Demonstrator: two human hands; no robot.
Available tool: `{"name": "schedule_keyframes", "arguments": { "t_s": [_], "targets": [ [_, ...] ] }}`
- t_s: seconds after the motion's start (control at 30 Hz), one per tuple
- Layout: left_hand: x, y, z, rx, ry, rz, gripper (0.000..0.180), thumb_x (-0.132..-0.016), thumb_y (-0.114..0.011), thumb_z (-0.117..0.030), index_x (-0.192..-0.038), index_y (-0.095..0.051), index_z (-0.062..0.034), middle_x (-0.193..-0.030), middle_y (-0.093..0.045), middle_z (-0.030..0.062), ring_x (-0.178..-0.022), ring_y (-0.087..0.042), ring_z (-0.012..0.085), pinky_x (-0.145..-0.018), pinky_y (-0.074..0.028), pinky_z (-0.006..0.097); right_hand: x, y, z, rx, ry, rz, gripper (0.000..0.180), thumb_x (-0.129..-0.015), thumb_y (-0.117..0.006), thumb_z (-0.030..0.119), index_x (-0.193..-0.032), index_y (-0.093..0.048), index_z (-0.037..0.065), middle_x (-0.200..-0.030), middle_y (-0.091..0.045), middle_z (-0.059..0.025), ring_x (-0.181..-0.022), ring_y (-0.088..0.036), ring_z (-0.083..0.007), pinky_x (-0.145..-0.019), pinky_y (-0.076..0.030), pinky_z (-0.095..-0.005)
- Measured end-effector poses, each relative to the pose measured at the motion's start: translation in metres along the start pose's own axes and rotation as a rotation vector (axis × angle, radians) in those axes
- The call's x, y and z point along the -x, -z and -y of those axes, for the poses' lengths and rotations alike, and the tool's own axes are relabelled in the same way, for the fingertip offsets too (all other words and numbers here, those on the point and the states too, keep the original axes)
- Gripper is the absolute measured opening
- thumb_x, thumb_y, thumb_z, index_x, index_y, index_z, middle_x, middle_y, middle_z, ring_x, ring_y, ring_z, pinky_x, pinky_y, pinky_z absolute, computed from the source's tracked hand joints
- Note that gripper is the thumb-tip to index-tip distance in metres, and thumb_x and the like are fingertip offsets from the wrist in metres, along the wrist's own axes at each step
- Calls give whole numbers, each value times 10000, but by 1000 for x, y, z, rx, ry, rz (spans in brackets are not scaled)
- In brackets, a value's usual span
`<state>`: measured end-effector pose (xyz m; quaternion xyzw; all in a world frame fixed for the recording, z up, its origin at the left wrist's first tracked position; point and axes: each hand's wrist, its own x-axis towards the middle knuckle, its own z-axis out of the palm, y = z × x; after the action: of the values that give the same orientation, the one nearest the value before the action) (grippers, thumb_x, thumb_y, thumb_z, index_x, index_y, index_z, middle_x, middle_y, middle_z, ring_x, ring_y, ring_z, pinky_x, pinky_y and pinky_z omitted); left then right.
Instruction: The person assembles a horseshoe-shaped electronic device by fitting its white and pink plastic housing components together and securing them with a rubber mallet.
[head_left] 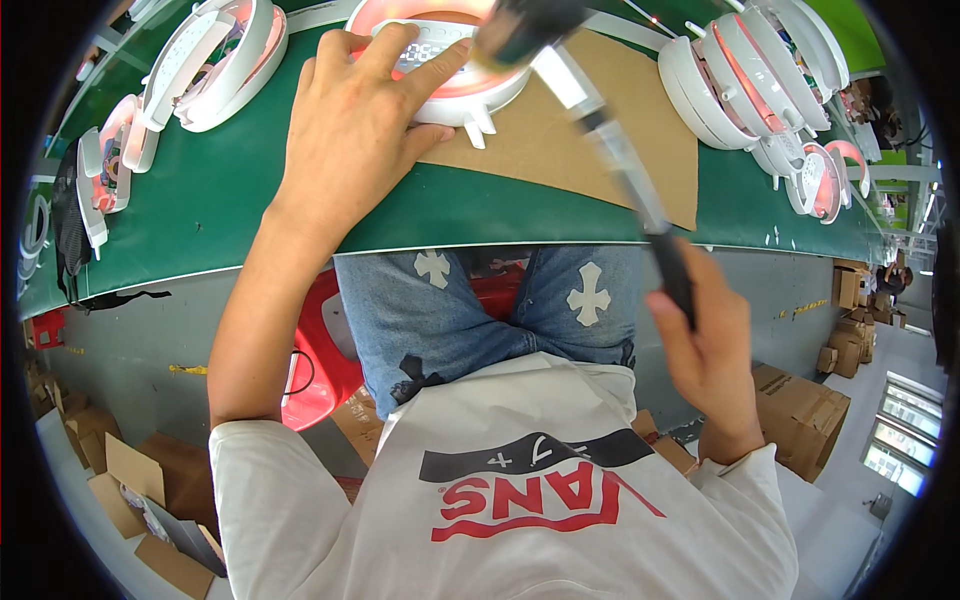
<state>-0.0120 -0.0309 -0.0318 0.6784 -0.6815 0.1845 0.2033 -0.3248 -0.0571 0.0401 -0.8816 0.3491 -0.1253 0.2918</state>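
My left hand point(355, 130) holds down a round white housing point(490, 100) with a pinkish inside and a small display panel point(425, 50). Its fingers spread over the panel, and the thumb lies at the near rim. A short forked white tab sticks out of the housing toward me. My right hand point(710, 335) is closed round the black grip of a mallet point(632, 170) with a pale shaft. The dark mallet head, smeared by motion, hangs over the right side of the housing and hides part of it. Whether it touches is unclear.
A brown cardboard sheet point(620, 130) lies under the housing on the green tabletop point(250, 200). Similar white housings point(235, 85) stand at the left, and several more point(720, 90) are stacked at the right. A black mesh bag point(70, 220) hangs at the left edge. Cardboard boxes point(795, 415) sit on the floor.
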Motion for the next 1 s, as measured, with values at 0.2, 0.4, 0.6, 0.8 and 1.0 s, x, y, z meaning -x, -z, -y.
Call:
{"name": "schedule_keyframes", "arguments": {
  "t_s": [0.2,0.4,0.6,0.8,1.0],
  "targets": [
    [-3,9,-9,-18,-2,29,623,-638,-866,-336,-1226,-697,-222,-1159,-556,61,-1064,-520,285,-903,-441,457,3,3,-13,-16,-71,67,384,-944,-619,62,-1304,-516,-24,-756,-575,-169,-637,-571,-321,-594,-433,-369],
    [-6,12,28,222,-232,92,757,-600,-869,-155,-1321,-657,-240,-1390,-503,116,-1397,-379,406,-1184,-275,559,2,22,-23,-37,-99,75,358,-939,-624,66,-1277,-543,-22,-704,-545,-148,-569,-523,-290,-549,-394,-362],
    [-3,4,10,79,-123,20,651,-673,-855,-213,-1294,-659,-206,-1413,-505,166,-1391,-392,441,-1137,-327,564,6,24,-32,-119,-202,-42,332,-942,-630,75,-1259,-585,-13,-629,-481,-59,-529,-431,-139,-528,-347,-308],
    [-4,6,-43,-58,54,36,643,-695,-852,-405,-1202,-609,-92,-1359,-549,211,-1310,-469,477,-1083,-359,611,9,9,-51,-180,-266,-96,346,-942,-639,87,-1269,-584,-9,-640,-481,-39,-543,-425,-125,-528,-352,-300],
    [-8,-5,-21,-13,35,16,533,-741,-818,-202,-1194,-569,-71,-1409,-559,150,-1379,-441,396,-1103,-344,619,9,6,-59,-166,-176,-35,356,-930,-655,82,-1263,-579,-17,-686,-535,-98,-548,-482,-193,-537,-380,-318]
  ]
}}
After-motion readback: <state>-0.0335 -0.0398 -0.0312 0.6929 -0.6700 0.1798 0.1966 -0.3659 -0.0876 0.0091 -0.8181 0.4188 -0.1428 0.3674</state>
